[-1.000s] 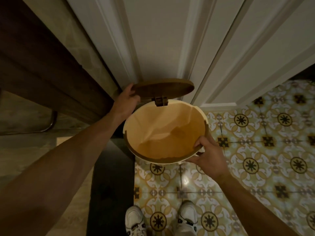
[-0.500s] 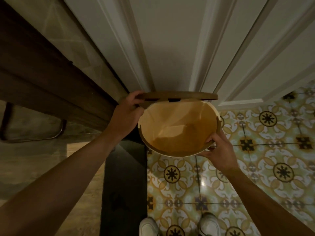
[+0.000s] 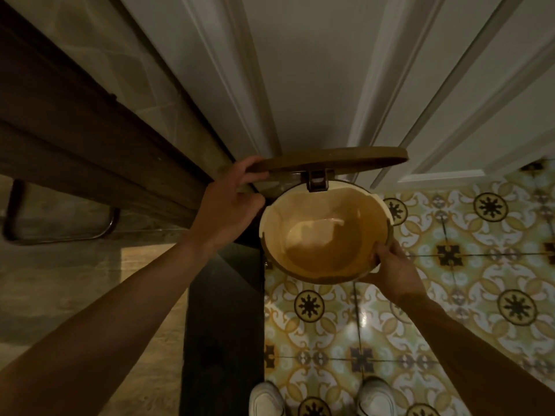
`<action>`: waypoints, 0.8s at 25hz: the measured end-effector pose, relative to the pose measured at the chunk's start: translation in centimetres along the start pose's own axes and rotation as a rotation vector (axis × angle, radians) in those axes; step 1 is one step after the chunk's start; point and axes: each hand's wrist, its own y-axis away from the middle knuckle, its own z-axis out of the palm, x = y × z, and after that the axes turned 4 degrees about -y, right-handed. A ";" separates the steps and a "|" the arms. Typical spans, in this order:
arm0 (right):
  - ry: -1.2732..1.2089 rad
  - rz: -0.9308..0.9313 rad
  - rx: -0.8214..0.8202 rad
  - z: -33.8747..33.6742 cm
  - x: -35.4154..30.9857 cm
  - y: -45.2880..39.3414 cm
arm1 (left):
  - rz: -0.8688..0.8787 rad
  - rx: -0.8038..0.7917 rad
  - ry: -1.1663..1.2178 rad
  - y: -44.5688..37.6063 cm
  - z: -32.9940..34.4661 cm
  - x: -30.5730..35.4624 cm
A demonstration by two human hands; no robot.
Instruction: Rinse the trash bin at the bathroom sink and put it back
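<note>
bin [image 3: 326, 235] before door [image 3: 300, 70], above tiles [image 3: 468, 265]

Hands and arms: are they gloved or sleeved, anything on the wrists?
Left hand and right hand are bare, no gloves. Both forearms are bare right to the frame edge, no sleeves showing. No watch, band or ring visible. White shoes below.

There are no words, numbers, or signs to read here. The trash bin [image 3: 326, 232] has no label or brand on it. Its lid [image 3: 330, 159] is plain too. The floor tiles [image 3: 468, 256] only have patterns, not letters.
</note>
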 end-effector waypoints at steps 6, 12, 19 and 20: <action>0.113 0.115 -0.063 1.0 -1.1 -1.2 | -0.001 -0.058 -0.012 0.3 0.4 -0.7; -0.528 0.201 -0.029 -0.1 -0.9 2.0 | -0.007 0.070 0.042 4.7 4.2 -3.2; -1.598 0.628 -0.044 -1.9 -1.2 8.9 | -0.639 -0.177 0.590 10.2 12.6 -7.9; -1.584 0.597 -0.066 -2.3 -1.5 9.1 | -0.675 -0.203 0.593 9.4 12.9 -8.2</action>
